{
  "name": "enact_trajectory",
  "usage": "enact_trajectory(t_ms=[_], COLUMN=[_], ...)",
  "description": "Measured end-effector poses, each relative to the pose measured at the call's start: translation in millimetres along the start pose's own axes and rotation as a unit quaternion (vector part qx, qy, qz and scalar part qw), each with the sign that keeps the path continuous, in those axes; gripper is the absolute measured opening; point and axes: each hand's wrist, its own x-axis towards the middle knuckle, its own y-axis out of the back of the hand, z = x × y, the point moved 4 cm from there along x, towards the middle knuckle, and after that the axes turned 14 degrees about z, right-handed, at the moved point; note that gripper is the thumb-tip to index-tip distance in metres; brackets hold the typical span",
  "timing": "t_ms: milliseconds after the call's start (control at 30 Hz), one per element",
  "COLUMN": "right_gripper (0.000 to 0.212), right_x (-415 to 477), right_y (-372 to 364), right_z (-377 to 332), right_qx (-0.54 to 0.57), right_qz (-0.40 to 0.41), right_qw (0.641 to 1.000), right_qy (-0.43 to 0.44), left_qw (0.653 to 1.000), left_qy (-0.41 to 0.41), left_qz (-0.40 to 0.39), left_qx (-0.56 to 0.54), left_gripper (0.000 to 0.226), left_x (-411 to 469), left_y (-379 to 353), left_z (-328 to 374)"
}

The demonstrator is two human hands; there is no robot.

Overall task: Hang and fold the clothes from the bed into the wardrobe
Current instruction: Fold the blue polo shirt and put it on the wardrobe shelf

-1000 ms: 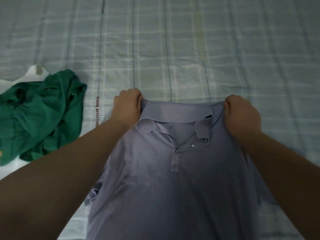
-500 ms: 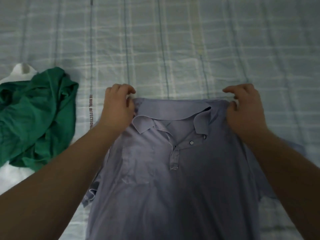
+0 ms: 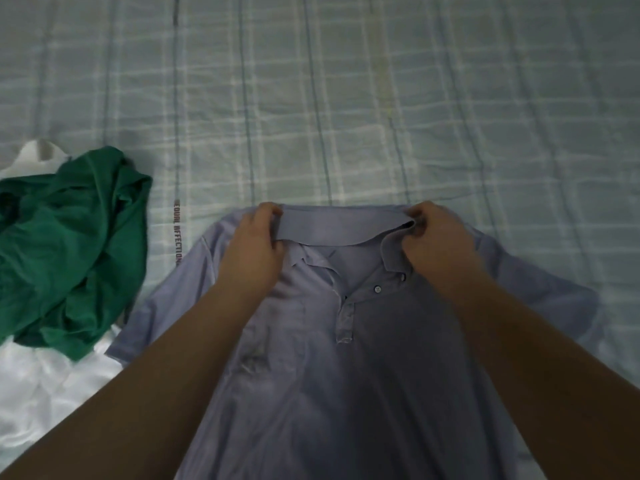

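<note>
Two hands are curled closed on one garment. A lavender polo shirt (image 3: 346, 375) is spread front-up on the checked bed sheet (image 3: 381, 98), with its collar (image 3: 343, 226) at the far end. The collar's left end is pinched between thumb and fingers of the left hand (image 3: 254, 244), and its right end is gripped by the right hand (image 3: 438, 237) (the fingertips there are blurred). One placket button (image 3: 377, 289) is seen undone. A crumpled green garment (image 3: 76, 271) is heaped to the left, partly over a white garment (image 3: 45, 393), apart from the shirt's sleeve.
</note>
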Motion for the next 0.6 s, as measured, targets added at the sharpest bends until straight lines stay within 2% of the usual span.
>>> enact_trajectory(t_ms=[67,100,200,233,267,367,433,500,600], right_gripper=[0.018,0.021,0.071,0.081,0.080,0.049,0.040,0.047,0.077], right_x=[4.1,3.5,-8.0,-12.8,-16.0,-12.1,-8.8,-10.7,-23.0], right_y=[2.7,2.8,-3.5,-7.3,-10.5,-9.1,-7.6,-7.0,-11.7], right_z=[6.6,6.0,-9.2,-12.8,-14.4,-12.3,-10.4,-8.7,-18.6], right_qx=[0.038,0.058,0.017,0.001,0.004,0.056,0.056,0.048,0.017], right_qz=[0.004,0.007,-0.011,-0.028,-0.037,-0.020,-0.016,-0.001,0.013], right_qw=[0.998,0.996,1.000,1.000,0.999,0.997,0.996,0.997,1.000], right_qy=[-0.054,-0.072,-0.018,-0.006,-0.006,-0.046,-0.061,-0.062,-0.008], left_qw=[0.999,0.999,0.999,0.999,0.998,0.997,0.996,0.996,0.993], left_qy=[0.004,0.002,0.009,0.017,0.025,0.029,0.028,0.032,0.042], left_qz=[0.000,0.004,0.021,0.021,0.018,0.007,0.000,-0.008,-0.009], left_qx=[-0.037,-0.042,-0.043,-0.047,-0.054,-0.078,-0.080,-0.088,-0.112], left_gripper=[0.043,0.040,0.031,0.032,0.034,0.047,0.054,0.054,0.042], left_x=[2.7,3.3,4.3,4.7,4.5,2.1,0.5,-0.3,1.4], left_y=[-0.8,-1.0,-1.4,-2.0,-2.9,-3.9,-1.7,0.4,1.3], left_z=[-1.2,-1.2,-2.7,-3.9,-5.2,-8.0,-10.0,-10.4,-7.5])
